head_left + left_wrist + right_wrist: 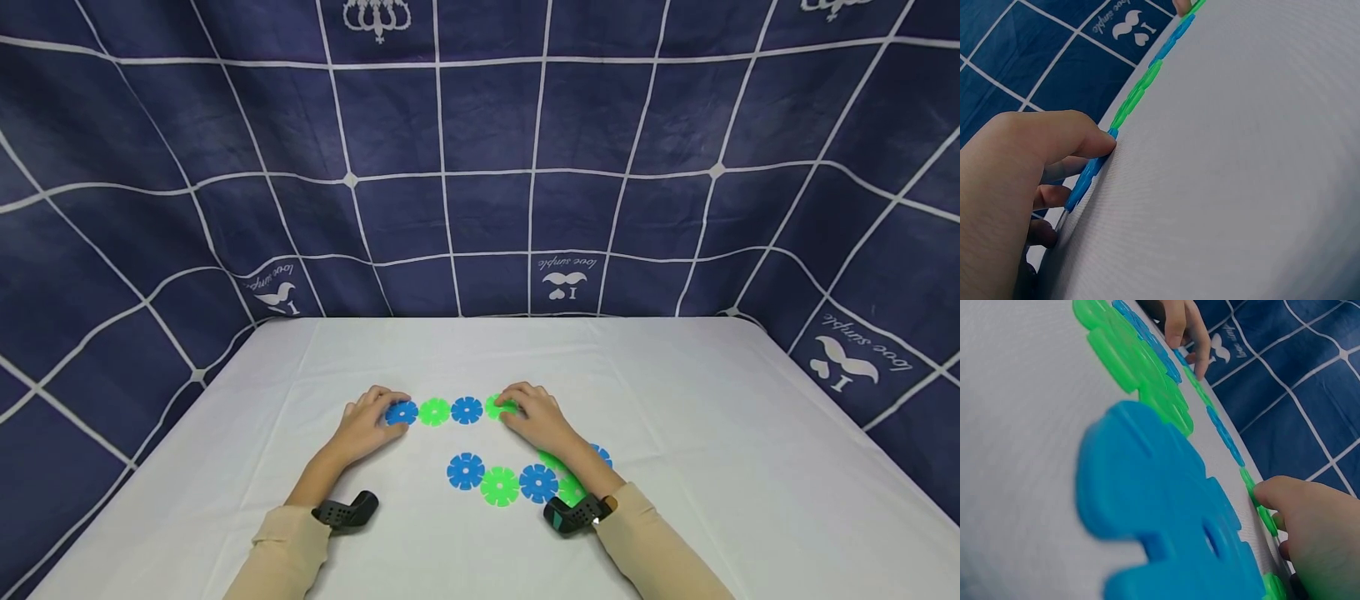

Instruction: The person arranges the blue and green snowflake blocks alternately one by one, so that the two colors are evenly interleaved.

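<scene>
Four flat plastic snowflake discs with slotted edges lie in a row across the white table. My left hand (363,429) grips the blue snowflake disc (402,414) at the left end, thumb on its near edge and fingers at the far side. Beside that come a green disc (434,412) and a second blue disc (467,410). At the right end my right hand (543,421) holds a green snowflake disc (495,407) between thumb and fingers, partly covering it. In the left wrist view the thumb presses the rim of the held blue disc (1088,178).
Closer to me lies a second group: a blue disc (466,472), a green disc (499,487), another blue disc (538,483) and several more partly hidden under my right forearm. White cloth covers the table (390,542); a dark blue gridded curtain (487,212) stands behind.
</scene>
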Demonstrator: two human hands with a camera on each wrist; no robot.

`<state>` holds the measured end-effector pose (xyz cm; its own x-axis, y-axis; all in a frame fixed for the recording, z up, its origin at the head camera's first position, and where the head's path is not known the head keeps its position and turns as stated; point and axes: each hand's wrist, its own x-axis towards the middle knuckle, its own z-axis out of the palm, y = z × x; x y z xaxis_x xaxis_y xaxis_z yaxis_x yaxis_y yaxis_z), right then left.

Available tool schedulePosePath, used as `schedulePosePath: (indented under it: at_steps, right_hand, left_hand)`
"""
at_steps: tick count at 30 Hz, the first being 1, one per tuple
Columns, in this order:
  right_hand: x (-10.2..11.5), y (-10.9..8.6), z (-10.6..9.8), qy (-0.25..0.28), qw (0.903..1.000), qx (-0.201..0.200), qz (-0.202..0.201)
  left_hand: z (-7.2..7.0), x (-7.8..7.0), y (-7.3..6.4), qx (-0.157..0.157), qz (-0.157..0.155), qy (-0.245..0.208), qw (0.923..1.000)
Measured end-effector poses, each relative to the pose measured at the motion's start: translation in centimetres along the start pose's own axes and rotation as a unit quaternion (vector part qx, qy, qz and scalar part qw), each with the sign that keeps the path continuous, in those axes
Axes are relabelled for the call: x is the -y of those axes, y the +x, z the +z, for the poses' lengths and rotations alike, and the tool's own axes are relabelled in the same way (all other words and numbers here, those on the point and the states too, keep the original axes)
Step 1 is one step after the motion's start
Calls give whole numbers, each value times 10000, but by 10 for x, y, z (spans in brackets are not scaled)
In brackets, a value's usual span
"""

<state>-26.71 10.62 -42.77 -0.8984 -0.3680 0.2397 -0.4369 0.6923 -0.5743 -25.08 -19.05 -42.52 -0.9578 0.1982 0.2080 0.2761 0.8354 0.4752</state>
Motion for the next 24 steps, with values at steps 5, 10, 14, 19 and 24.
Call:
schedulePosePath:
  at_steps: [5,10,14,19,24]
  right_hand:
    - [2,-1,-1,-15,10000,11,-83]
    - [4,-2,-1,-9,10000,54,-38]
    - [4,-2,-1,12,9999,67,-74]
    - [3,-2,0,-5,9999,58,-83]
    - [1,-1,0,-30,9999,102,-65]
  left_hand:
    - [0,0,0,-36,-30,22,10000]
    - [1,0,0,-20,-57,16,10000]
    - [2,1,0,-45,-59,39,10000]
    - [2,0,0,-14,-90,37,10000]
    - [2,0,1,24,-101,74,9999]
